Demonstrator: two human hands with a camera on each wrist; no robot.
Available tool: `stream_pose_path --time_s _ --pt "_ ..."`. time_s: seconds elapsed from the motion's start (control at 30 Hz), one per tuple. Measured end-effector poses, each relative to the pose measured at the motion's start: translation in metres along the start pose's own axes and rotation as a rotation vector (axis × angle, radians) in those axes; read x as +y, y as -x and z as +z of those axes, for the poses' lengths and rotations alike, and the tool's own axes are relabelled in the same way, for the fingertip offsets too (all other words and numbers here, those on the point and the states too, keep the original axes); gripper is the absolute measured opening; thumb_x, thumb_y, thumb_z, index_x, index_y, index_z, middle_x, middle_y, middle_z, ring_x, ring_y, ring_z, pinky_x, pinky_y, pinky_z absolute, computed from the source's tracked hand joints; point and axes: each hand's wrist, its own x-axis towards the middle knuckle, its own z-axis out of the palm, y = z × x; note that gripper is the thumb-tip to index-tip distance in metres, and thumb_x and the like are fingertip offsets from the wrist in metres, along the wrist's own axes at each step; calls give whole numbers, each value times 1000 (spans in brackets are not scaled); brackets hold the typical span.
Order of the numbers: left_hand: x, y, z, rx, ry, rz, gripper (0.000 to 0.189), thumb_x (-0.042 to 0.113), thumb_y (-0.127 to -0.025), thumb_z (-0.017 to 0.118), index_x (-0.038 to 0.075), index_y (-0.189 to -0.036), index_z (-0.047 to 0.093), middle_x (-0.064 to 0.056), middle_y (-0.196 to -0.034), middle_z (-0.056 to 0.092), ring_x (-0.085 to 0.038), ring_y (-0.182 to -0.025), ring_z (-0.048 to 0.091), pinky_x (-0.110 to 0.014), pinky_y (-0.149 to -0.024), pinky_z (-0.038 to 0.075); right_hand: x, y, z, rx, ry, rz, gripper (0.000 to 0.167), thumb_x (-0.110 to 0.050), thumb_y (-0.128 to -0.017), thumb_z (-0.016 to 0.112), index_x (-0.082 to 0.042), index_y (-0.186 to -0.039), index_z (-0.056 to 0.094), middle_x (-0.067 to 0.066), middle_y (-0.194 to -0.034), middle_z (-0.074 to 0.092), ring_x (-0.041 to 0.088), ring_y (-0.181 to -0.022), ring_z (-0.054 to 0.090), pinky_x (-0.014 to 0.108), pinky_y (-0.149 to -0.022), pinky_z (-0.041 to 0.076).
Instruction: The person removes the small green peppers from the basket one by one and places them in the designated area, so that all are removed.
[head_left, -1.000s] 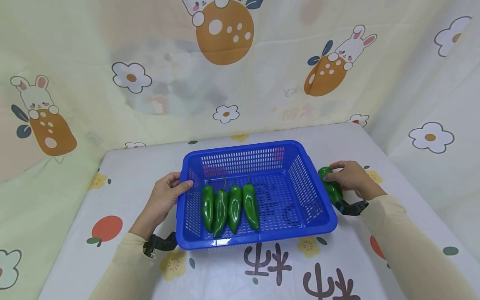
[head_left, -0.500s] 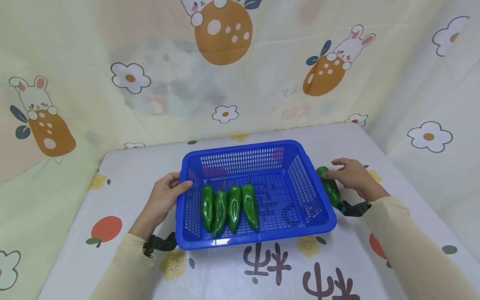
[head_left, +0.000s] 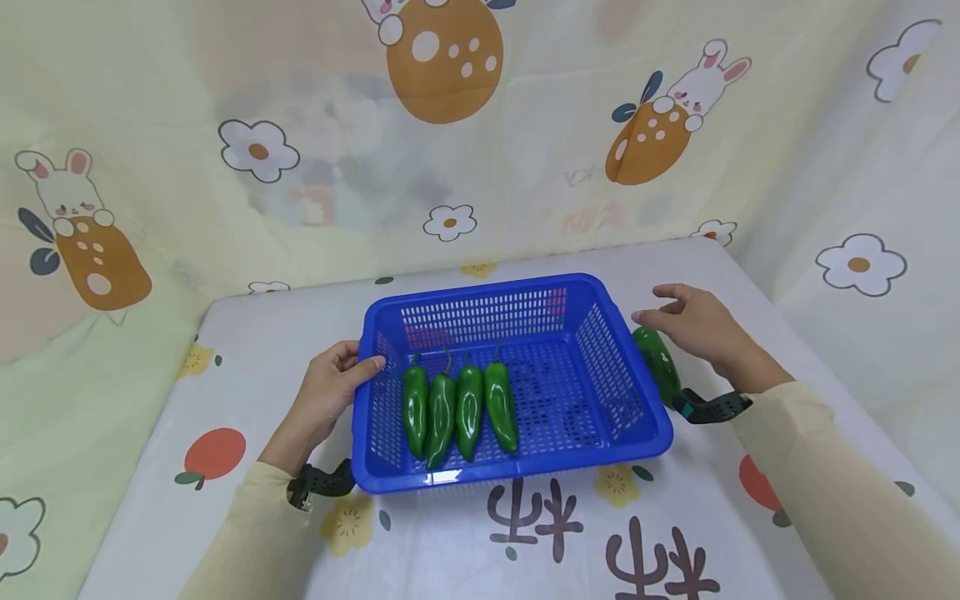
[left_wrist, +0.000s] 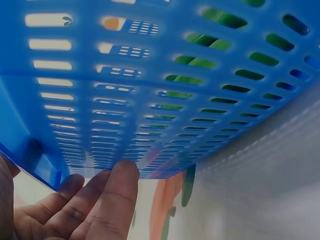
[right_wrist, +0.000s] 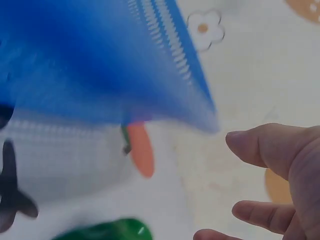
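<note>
A blue perforated plastic basket sits on the table. Several long green chili peppers lie side by side in its left half, stems toward the back. The left hand grips the basket's left rim, thumb over the top and fingers against the outer side. In the left wrist view those fingers touch the slotted wall. Beside the basket's right outer wall, on the table, lies another green pepper. The right hand is just above its far end with fingers spread, holding nothing. The right wrist view also catches that pepper at the bottom.
A white cloth with printed fruit, flowers and dark characters covers the table. Behind stands a cloth backdrop with rabbit prints, and a side curtain hangs at the right. Each wrist wears a black strap.
The right hand has let go of the pepper outside the basket and lifted up and away from it. The left hand and the basket stay in place.
</note>
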Motion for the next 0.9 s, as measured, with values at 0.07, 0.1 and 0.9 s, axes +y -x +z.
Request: stream_pose_path --time_s 0.07,0.1,0.9 --pt "1 -1 -1 1 -1 -1 45 24 -102 68 -3 -136 57 -22 -116 69 -19 -92 71 -26 -81 62 -9 2 0 12 0 -23 89 -48 -102 61 1 -164 19 38 -154 38 59 -137 42 78 -104 39" --pt "1 -1 -1 0 -2 -3 45 25 -102 68 -3 -136 57 -22 -116 69 -19 -92 71 -25 -81 62 -14 4 0 15 0 -29 89 -48 -101 61 0 -164 20 37 -155 38 58 -137 42 78 -104 40" --pt "-1 0 1 3 21 -12 44 23 -102 68 -2 -136 57 -22 -118 69 -18 -92 72 -25 -81 62 -85 16 46 -44 -113 -236 72 -37 -99 70 -3 -157 41 26 -144 54 44 -129 54 60 -103 50"
